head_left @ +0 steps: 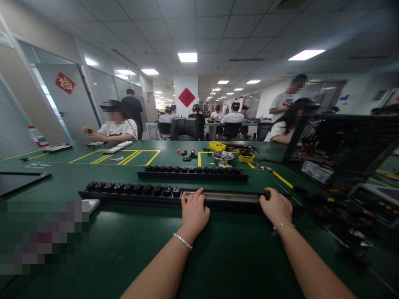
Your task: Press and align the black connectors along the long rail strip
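Observation:
A long black power strip housing (230,204) lies across the green table in front of me. Round black socket modules (137,189) line its left half, while its right half shows a bare metallic channel. My left hand (195,214) rests over the middle of the housing, fingers stretched and slightly apart, beside the last module. At the right end, my right hand (278,206) is closed with its fingertips round a small black part (267,194), whose kind I cannot make out. Behind lies a second black strip (193,176) with a row of similar modules.
Beyond the strips are a metal bowl (222,156), yellow bins (217,146) and loose small parts (187,155). An open black computer case (330,145) stands at right, near dark clutter (343,220). Yellow tape marks the table (134,232). Co-workers (116,124) sit across it.

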Motion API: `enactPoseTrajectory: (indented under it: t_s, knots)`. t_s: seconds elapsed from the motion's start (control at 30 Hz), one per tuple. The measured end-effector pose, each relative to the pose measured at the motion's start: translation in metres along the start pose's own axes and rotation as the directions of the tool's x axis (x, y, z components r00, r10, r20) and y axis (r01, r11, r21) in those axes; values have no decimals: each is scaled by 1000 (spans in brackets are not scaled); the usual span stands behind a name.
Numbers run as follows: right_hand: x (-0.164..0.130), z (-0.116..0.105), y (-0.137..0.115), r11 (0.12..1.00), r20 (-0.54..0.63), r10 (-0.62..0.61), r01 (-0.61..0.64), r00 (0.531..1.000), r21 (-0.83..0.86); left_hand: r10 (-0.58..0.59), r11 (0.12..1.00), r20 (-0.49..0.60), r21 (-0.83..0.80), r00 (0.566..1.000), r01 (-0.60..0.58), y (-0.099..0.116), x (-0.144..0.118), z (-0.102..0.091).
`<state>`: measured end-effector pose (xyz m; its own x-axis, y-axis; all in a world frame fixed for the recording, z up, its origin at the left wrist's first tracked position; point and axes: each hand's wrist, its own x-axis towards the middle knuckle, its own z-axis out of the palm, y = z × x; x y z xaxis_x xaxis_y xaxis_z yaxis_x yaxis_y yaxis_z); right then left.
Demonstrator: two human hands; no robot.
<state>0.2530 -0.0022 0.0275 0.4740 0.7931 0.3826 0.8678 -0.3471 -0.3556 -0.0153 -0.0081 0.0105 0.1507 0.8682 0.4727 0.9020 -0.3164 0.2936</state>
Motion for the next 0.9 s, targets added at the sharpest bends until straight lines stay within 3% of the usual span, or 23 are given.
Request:
enactPoseTrajectory:
  t_s: [0.9]
  knots:
    - [5, -6, 8, 999, 31, 50, -50, 998, -9, 13, 1000, -21, -8, 1000, -14, -1, 0, 2]
